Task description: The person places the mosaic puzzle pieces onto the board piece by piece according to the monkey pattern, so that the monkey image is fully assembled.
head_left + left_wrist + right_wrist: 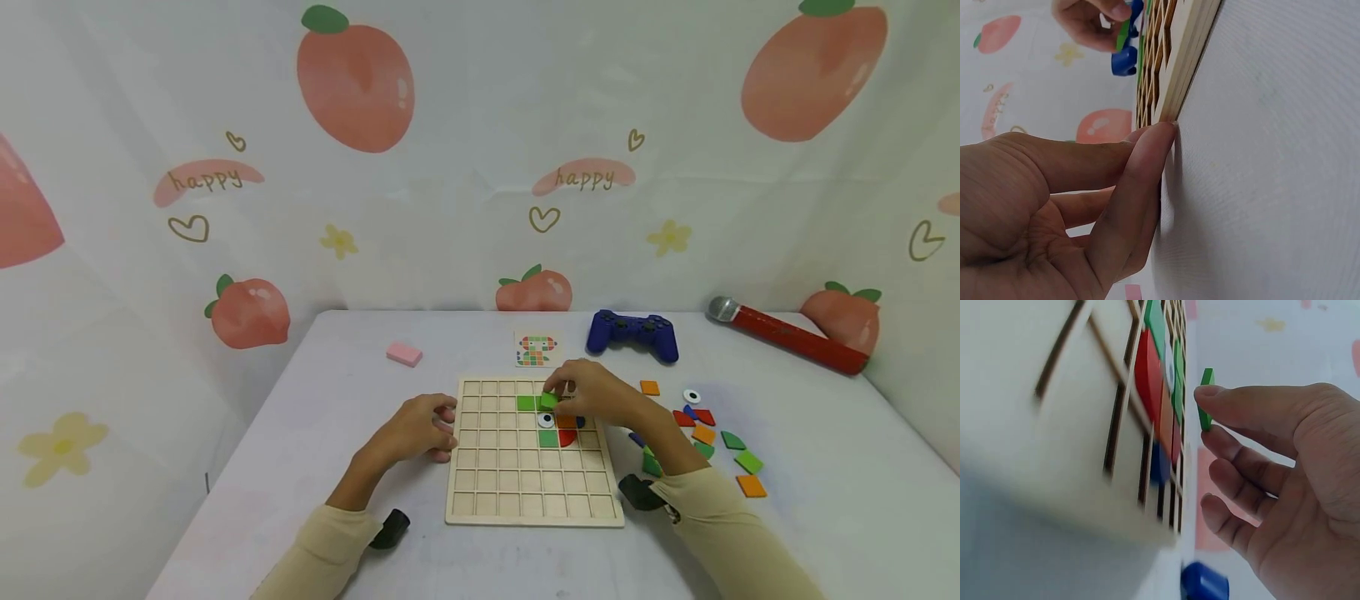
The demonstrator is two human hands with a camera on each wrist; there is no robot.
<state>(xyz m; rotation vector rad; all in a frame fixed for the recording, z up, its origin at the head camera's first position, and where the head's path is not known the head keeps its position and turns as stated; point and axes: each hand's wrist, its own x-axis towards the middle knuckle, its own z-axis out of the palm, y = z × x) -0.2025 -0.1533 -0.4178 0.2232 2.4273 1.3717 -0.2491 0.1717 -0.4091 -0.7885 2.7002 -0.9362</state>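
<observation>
A wooden grid board (pixel 495 482) lies on the table with several coloured tiles set in its upper right part. At its left edge my left hand (pixel 414 427) rests its fingertips against the rim; the left wrist view shows the thumb (pixel 1141 181) touching the board's side (pixel 1188 62). My right hand (pixel 600 393) pinches a green square tile (pixel 548 401) between thumb and fingers, over the board's upper rows. That tile (pixel 1207 400) is tilted and held apart from the board in the right wrist view. Nearby in the grid are an eye tile (pixel 546 421) and a red quarter-round tile (pixel 567 437).
Loose tiles, including an orange square (pixel 752 486) and another eye tile (pixel 692 397), lie right of the board. Behind it are a pattern card (pixel 536 350), a blue game controller (pixel 632 333) and a red microphone (pixel 795 335). A pink block (pixel 404 354) lies back left.
</observation>
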